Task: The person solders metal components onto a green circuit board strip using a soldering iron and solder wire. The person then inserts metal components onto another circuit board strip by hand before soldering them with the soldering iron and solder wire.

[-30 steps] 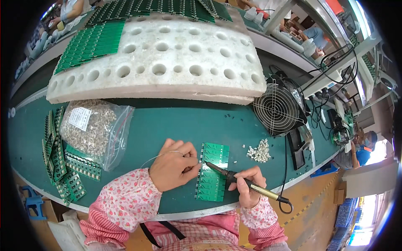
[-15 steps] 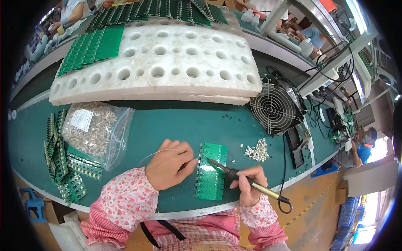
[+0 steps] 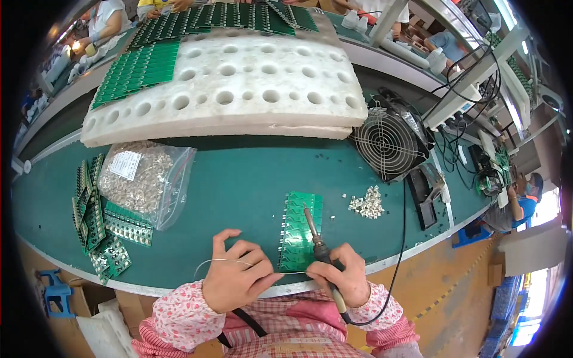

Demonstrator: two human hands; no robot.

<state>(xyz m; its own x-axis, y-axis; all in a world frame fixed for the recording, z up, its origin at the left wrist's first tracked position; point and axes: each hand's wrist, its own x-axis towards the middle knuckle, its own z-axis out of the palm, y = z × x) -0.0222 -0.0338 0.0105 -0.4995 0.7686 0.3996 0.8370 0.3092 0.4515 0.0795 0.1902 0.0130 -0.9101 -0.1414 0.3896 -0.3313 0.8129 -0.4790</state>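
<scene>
A green circuit board panel (image 3: 291, 235) lies on the table in front of me, with small metal pins along its left edge. My left hand (image 3: 237, 277) pinches a thin solder wire (image 3: 292, 272) between thumb and forefinger, its other fingers bent. The wire's tail loops out behind that hand. In my right hand (image 3: 345, 275) is a soldering iron (image 3: 320, 247), its tip pointing up and away over the panel's right half. Whether the tip touches the board I cannot tell. The right fingertips are close to the wire's free end, near the panel's front edge.
A pile of small white connectors (image 3: 368, 203) sits right of the panel. At left are a bag of connectors (image 3: 137, 179) and stacked populated boards (image 3: 89, 206). Behind stands a white foam block (image 3: 239, 113) carrying green boards (image 3: 140, 68). A fan (image 3: 388, 143) is at the back right.
Both hands have drawn back toward the table's front edge and closer together. The soldering iron has swung from a leftward slant to more upright. The view has shifted slightly.
</scene>
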